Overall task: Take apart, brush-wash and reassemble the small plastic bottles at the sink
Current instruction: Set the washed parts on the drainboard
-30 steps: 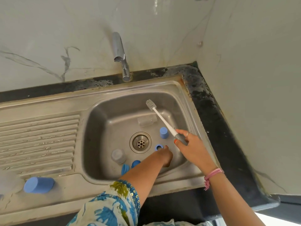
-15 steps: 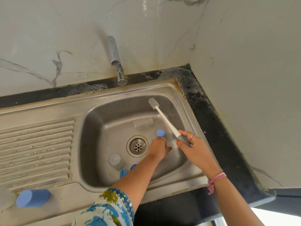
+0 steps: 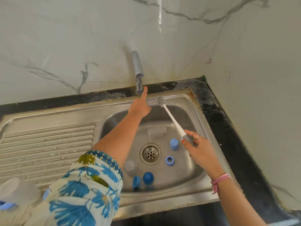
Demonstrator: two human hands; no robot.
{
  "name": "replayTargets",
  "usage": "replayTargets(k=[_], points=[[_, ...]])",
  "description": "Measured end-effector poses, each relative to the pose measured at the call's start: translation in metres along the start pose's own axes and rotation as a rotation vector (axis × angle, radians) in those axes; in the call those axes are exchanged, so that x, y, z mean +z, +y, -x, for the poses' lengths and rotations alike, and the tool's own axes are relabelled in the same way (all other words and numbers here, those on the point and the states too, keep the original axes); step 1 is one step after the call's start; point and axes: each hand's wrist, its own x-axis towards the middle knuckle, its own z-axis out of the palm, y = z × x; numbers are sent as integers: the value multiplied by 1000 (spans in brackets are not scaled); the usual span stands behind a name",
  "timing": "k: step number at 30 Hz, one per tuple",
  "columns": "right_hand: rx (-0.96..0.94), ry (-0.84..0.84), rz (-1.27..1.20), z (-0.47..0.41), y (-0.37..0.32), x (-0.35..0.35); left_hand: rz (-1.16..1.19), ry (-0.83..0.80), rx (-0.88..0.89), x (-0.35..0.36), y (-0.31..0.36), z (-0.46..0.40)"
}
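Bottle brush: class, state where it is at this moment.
In the head view the bottle brush is held by the right hand over the right side of the sink, its bristles pointing up towards the tap.

The left arm stretches forward, its printed sleeve bunched above the elbow. The left hand has its forefinger extended straight ahead; the other fingers cannot be made out from behind. The right arm comes in from the lower right, a pink band at the wrist. The right hand pinches a bottle brush by its grey grip, thumb and fingers curled round it.
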Motion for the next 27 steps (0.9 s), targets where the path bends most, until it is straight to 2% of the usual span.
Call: replayTargets(k=[4, 10, 12, 15, 19, 27], points=[[-23, -1, -32, -9, -9, 7, -92, -30, -31, -13, -2, -21], [-11, 10, -37, -23, -12, 19, -99, -56, -58, -22, -25, -30], [-8, -1, -36, -26, -13, 21, 36, -60, -102, -14, -31, -28], [-9, -15, -61, -26, -13, 21, 447, -112, -252, -2, -44, -23], [5, -28, -56, -24, -8, 20, 846, -170, -262, 12, -53, -12], [28, -45, -61, -22, 4, 20, 963, 156, -4, 44, -36, 8]])
